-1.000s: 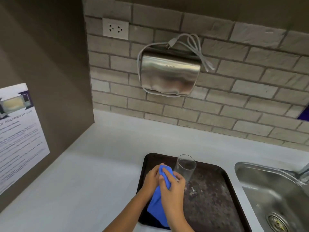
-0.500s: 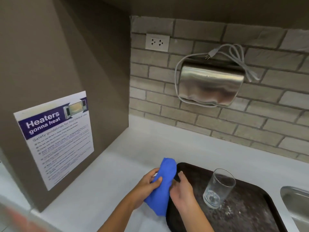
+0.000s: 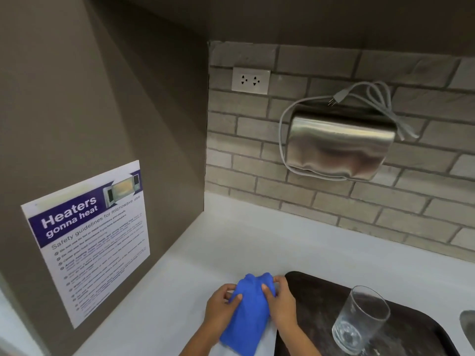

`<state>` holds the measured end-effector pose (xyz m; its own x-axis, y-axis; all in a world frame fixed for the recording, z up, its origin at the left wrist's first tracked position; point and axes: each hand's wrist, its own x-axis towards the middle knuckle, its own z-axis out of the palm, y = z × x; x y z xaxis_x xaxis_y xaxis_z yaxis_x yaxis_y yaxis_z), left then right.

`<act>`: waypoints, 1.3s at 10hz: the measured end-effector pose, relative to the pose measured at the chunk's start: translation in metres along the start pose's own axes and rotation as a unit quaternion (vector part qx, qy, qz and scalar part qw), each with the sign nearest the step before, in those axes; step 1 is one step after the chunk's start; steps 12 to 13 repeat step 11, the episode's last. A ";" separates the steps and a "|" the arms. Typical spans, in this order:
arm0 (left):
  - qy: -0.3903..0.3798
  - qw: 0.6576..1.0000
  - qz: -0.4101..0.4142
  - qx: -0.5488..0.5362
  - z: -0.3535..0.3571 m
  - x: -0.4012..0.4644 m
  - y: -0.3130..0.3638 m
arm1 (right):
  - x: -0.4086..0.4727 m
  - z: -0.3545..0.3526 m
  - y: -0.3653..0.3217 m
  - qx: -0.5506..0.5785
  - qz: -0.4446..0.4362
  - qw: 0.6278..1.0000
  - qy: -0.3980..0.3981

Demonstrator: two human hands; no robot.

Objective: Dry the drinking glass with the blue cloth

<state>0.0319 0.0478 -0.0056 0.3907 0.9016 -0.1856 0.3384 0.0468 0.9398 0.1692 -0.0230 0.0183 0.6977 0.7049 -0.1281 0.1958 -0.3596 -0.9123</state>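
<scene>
Both hands gripped the blue cloth (image 3: 248, 312) over the tabletop (image 3: 164, 299): left hand (image 3: 222, 308) and right hand (image 3: 281, 301) pinching its upper corners. The drinking glass (image 3: 359, 320) stood alone on the dark tray (image 3: 416, 332), released since a second ago. Behind hung a steel dispenser (image 3: 339, 143).

A pale desk (image 3: 257, 242) meets a grey brick wall (image 3: 424, 214) bearing a white double socket (image 3: 250, 80) and a steel wall unit (image 3: 339, 147) with its unplugged cord (image 3: 282, 140) looped around it. A brown side panel (image 3: 102, 98) at the left carries a microwave safety poster (image 3: 88, 242).
</scene>
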 end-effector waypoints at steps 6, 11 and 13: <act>0.197 0.718 0.393 0.539 0.014 0.040 -0.037 | 0.006 0.017 0.008 -0.440 -0.133 0.888 -0.008; 0.219 0.680 0.461 0.527 0.006 0.045 0.058 | 0.010 -0.026 -0.035 -0.374 -0.370 0.825 0.205; 0.219 0.680 0.461 0.527 0.006 0.045 0.058 | 0.010 -0.026 -0.035 -0.374 -0.370 0.825 0.205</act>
